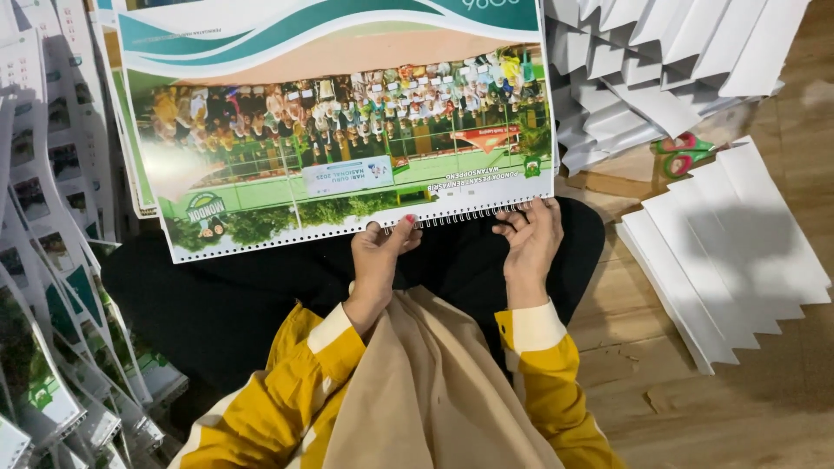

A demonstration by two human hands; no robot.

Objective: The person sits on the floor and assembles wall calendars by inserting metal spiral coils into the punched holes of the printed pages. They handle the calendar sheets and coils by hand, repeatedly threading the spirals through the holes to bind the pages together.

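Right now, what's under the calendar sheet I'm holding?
Beneath the calendar sheet, edges of similar printed sheets show at its left side. Both hands grip its punched lower edge. How many sheets lie below stays covered.

left hand [378, 252] pinching; right hand [530, 239] curled, fingers bent

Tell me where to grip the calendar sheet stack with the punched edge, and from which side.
Grip the calendar stack along its punched near edge, coming from the lap side. That edge faces the person, with wire binding partly threaded at its right end. The left hand and right hand already pinch there. The far edge lies over other printed sheets, probably harder to reach.
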